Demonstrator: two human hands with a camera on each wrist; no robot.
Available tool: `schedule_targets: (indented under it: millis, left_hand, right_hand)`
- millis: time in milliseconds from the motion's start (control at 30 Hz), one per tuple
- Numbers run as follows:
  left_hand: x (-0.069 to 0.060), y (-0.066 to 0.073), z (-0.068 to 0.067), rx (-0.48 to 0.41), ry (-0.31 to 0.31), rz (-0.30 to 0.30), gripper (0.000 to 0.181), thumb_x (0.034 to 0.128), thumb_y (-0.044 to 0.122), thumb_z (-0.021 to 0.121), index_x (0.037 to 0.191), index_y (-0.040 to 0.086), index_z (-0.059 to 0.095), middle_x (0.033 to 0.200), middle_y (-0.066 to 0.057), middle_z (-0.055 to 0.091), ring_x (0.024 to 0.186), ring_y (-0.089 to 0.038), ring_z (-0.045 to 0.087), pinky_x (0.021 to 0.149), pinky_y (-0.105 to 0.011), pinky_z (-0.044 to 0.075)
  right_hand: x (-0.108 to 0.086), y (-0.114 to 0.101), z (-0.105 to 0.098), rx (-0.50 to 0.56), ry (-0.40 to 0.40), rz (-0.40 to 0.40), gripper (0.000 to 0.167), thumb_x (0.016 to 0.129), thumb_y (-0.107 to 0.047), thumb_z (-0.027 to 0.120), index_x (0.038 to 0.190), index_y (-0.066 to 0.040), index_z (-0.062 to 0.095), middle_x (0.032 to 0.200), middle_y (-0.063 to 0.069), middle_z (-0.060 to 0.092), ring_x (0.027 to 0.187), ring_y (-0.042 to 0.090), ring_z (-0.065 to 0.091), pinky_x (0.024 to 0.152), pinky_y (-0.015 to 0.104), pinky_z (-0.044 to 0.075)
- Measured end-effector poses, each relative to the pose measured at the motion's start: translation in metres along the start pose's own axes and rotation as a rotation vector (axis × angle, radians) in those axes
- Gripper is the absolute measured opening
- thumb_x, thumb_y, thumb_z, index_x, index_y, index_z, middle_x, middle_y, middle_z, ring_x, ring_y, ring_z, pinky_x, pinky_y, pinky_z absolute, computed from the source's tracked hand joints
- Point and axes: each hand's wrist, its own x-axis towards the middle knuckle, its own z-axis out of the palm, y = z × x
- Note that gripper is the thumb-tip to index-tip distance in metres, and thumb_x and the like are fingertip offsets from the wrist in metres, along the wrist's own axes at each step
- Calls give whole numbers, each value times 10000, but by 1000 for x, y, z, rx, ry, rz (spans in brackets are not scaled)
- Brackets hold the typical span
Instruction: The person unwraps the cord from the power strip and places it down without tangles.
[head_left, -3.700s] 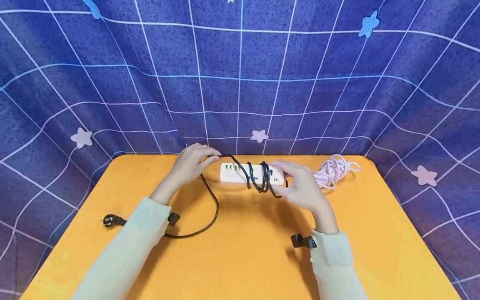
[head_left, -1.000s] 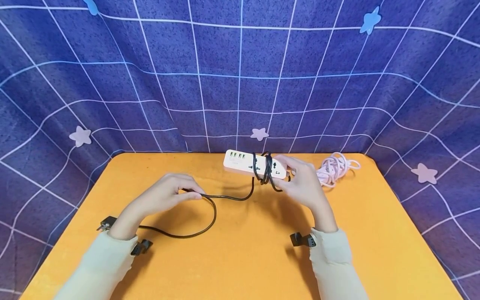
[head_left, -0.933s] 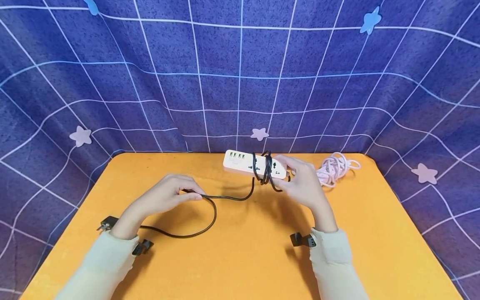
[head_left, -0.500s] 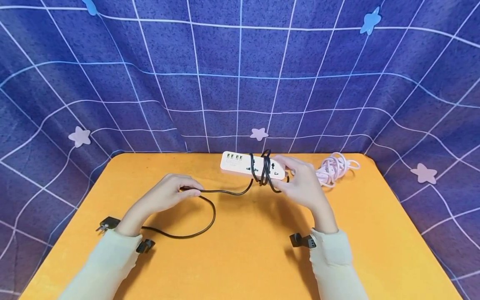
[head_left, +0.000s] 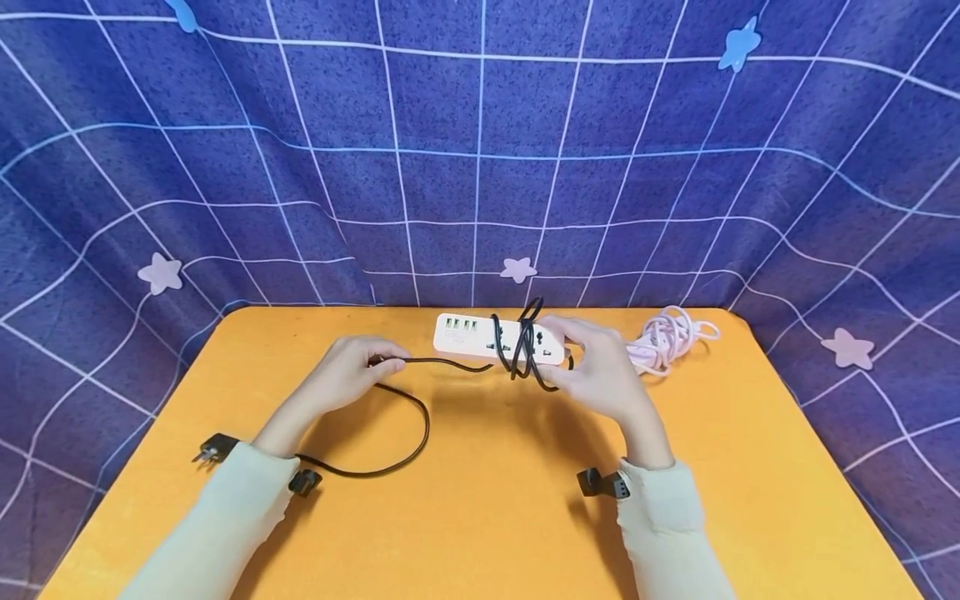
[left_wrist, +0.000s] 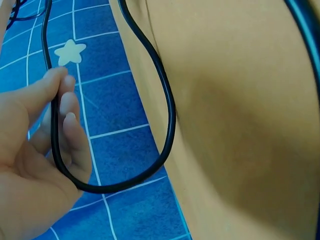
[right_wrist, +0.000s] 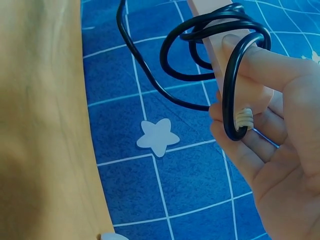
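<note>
Pinching the black cord (head_left: 428, 425) between thumb and fingers, the left hand (head_left: 352, 371) is near the white power strip (head_left: 457, 335), whose right end the right hand (head_left: 602, 368) grips above the orange table (head_left: 480, 525).

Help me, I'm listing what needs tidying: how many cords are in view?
2. The black cord is wound round the white power strip and pinched in the left hand; the pink cord lies bundled past the right hand. Others may be hidden inside it.

The person's 2 hands reach forward, about level, well apart: left hand (head_left: 354, 377) pinches, right hand (head_left: 603, 375) grips.
</note>
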Motion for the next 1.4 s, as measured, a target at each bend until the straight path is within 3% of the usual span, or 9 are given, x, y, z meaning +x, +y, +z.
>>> schedule_targets:
  millis: [233,333,400,533,633,800,967,1233,1400]
  left_hand:
    - [10,-2,2,-7,116,-10,155,1010,209,757,1142,162,825,1114,-12,796,924,-176,704,836,-410,569]
    - [13,-1,0,-3,175,-24,163,1019,222,747,1149,159,822,1050,-8,791,843,-173,666,772,-385,548]
    - [16,0,-3,4,221,-33,170,1025,239,739,1153,161,821,974,4,774,771,-166,618,707,-357,511]
    - [21,3,-11,-4,331,-23,161,1026,231,739,1144,159,821,880,10,735,705,-167,555,640,-310,440]
    - [26,7,-18,-20,400,-1,157,1019,213,748,1139,146,823,910,2,759,742,-159,587,679,-264,449]
    - [30,15,-26,-39,471,6,152,1004,221,768,1125,153,827,959,2,789,806,-129,664,736,-203,480]
    - [31,25,-34,-47,515,27,140,998,204,776,1117,152,827,932,6,778,763,-105,655,703,-173,467]
    - [30,48,-53,-59,596,92,111,995,203,777,1083,177,839,813,15,700,697,-78,566,645,-178,408]
    - [28,68,-62,-83,625,131,107,981,201,791,1073,201,846,759,12,647,671,-79,526,625,-183,380]
  right_hand:
    - [-1,1,1,-1,-24,18,539,794,-120,898,1311,-105,745,1274,59,760,1194,259,713,1040,447,554]
    - [-2,1,1,-8,-32,34,544,789,-131,903,1308,-92,743,1223,55,768,1113,227,715,1005,431,561]
    - [-2,1,0,-16,-36,36,437,795,-141,895,1210,-120,760,1086,27,760,963,192,684,902,392,564]
    - [-1,-1,1,-10,-44,29,247,803,-136,871,985,-143,705,1078,3,754,853,180,608,786,372,509]
    - [-1,-1,2,11,-54,33,308,806,-124,874,1089,-126,752,1250,28,763,1017,188,701,912,383,556]
    - [-1,0,4,40,-77,42,585,799,-114,883,1361,-130,722,1299,50,747,1233,244,694,1079,437,528]
    - [-1,2,6,29,-88,44,654,776,-113,890,1401,-113,695,1329,71,732,1252,263,681,1091,462,519]
    - [0,1,7,27,-83,7,513,811,-120,881,1302,-198,752,1283,-33,750,1216,197,696,1055,425,539]
    - [-1,1,9,14,-78,18,529,802,-77,853,1312,-170,747,1294,-1,748,1184,208,702,1033,439,551]
